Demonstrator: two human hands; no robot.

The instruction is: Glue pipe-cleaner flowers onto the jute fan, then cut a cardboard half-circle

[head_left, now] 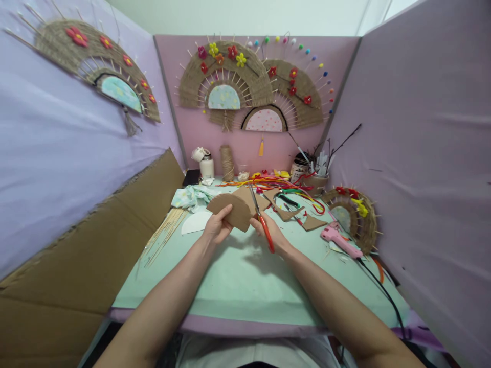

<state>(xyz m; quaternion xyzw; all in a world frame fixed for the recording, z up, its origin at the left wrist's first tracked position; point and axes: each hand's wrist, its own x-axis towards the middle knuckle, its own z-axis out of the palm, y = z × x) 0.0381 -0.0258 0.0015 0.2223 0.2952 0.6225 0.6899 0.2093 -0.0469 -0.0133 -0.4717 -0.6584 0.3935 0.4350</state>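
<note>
My left hand grips a brown cardboard half-disc by its lower edge, thumb on top. In my right hand is a pair of scissors with red handles, its blades pointing up and away beside the cardboard. The fingertips of that hand come close to the half-disc's right corner; whether they touch it I cannot tell. Behind lie cut cardboard scraps. A white paper half-circle rests left of my left hand, near a crumpled floral cloth.
Thin wooden sticks lie at left beside a cardboard wall. A pink glue gun with a black cord sits right, before a small woven fan. Twine, a white bottle and colourful pipe cleaners stand or lie at the back.
</note>
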